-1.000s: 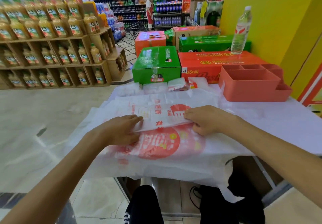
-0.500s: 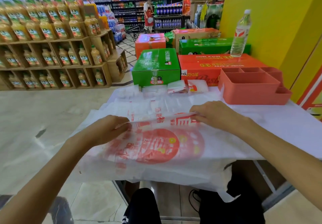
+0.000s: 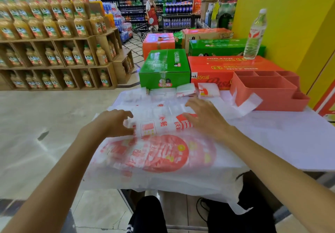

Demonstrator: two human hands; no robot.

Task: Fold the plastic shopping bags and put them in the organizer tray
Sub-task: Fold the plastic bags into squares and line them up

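Note:
A white plastic shopping bag (image 3: 163, 153) with red print lies spread on the table, its near part hanging over the front edge. A folded band of it (image 3: 155, 123) runs between my hands. My left hand (image 3: 114, 122) pinches the band's left end with curled fingers and thumb. My right hand (image 3: 203, 116) rests on the band's right end with fingers stretched forward. The coral organizer tray (image 3: 268, 91) stands at the far right with nothing visible in its compartments, and a white strip of bag (image 3: 248, 104) lies against its front. Several folded bags (image 3: 186, 90) sit along the table's far edge.
The table (image 3: 290, 142) has a white cover. Green (image 3: 163, 65) and red (image 3: 226, 65) cartons stand behind it, with a water bottle (image 3: 255, 33) on the red one. Juice shelves (image 3: 54, 51) fill the left; a yellow wall (image 3: 290, 24) rises on the right. A person stands in the far aisle.
Both hands lifted the bag's folded band and carried it away from me. My right hand's fingers went from pinching to stretched out. The view tilted slightly upward.

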